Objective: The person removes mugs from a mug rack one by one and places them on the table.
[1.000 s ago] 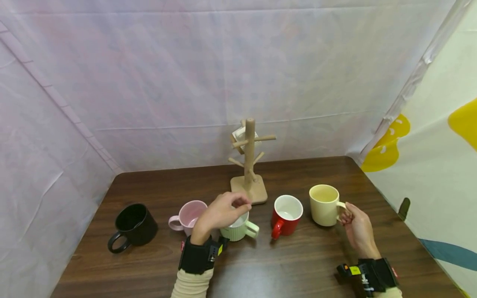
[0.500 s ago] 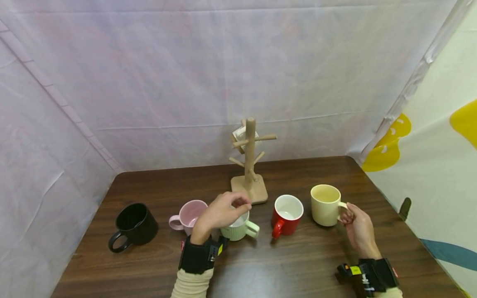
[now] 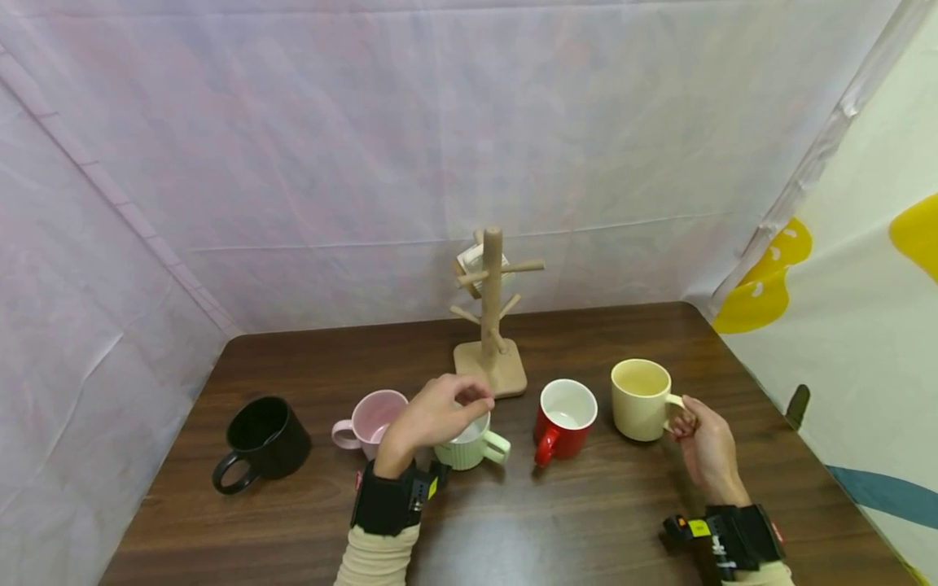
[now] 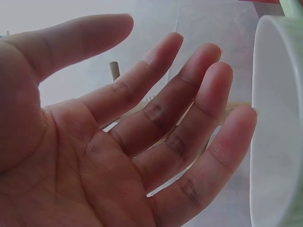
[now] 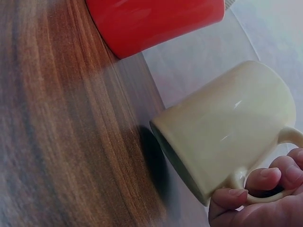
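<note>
My right hand (image 3: 707, 448) grips the handle of a pale yellow mug (image 3: 639, 411) at the right of the table. In the right wrist view the yellow mug (image 5: 227, 127) tilts, with part of its underside showing and a dark shadow below it; it looks slightly off the wood. Above a light green ribbed mug (image 3: 462, 456) hovers my left hand (image 3: 440, 411), fingers loosely bent and holding nothing. The left wrist view shows the palm (image 4: 94, 156) with fingers spread; the little fingertip is close to the green mug's white inside (image 4: 279, 123), and contact is unclear.
A wooden mug tree (image 3: 493, 309) stands at the back centre, a white mug (image 3: 472, 260) hanging on it. A red mug (image 3: 564, 435) sits between my hands. Left of them are a pink mug (image 3: 377, 411) and a black mug (image 3: 271, 448). Cloth walls (image 3: 330, 163) border the table.
The head view has shifted a little. Both hands and the mugs otherwise keep their places, with my right hand on the yellow mug's handle throughout.
</note>
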### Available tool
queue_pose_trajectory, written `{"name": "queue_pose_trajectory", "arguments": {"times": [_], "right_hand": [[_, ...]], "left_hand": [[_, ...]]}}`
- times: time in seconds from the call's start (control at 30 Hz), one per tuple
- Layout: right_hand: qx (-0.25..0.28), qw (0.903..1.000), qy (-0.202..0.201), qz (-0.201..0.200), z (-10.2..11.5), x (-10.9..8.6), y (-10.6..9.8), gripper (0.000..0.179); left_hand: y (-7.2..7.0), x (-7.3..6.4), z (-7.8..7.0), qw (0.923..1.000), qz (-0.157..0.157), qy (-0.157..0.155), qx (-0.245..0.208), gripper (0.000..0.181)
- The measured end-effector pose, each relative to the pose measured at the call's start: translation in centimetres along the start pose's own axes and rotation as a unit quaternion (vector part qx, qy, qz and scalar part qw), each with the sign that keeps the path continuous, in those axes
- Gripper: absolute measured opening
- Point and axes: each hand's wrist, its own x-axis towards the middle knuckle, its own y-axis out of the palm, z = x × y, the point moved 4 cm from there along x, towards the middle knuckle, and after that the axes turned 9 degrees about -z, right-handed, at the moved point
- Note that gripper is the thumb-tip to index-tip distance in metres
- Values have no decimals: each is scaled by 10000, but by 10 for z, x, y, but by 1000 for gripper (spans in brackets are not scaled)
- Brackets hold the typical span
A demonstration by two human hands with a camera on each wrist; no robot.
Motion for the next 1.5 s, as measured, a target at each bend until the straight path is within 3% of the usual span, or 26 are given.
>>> {"name": "queue_pose_trajectory", "arguments": {"times": [0.77,1.5], "right_hand": [[315,9992,160,166,-2,-5,-3,45],[625,9922,486,963,-9,-7,-13,39]], "left_hand": [[-5,0,-3,10000,-5,-75,53,14],[-6,-2,-3,9999,-9,-118,-18,14]]}}
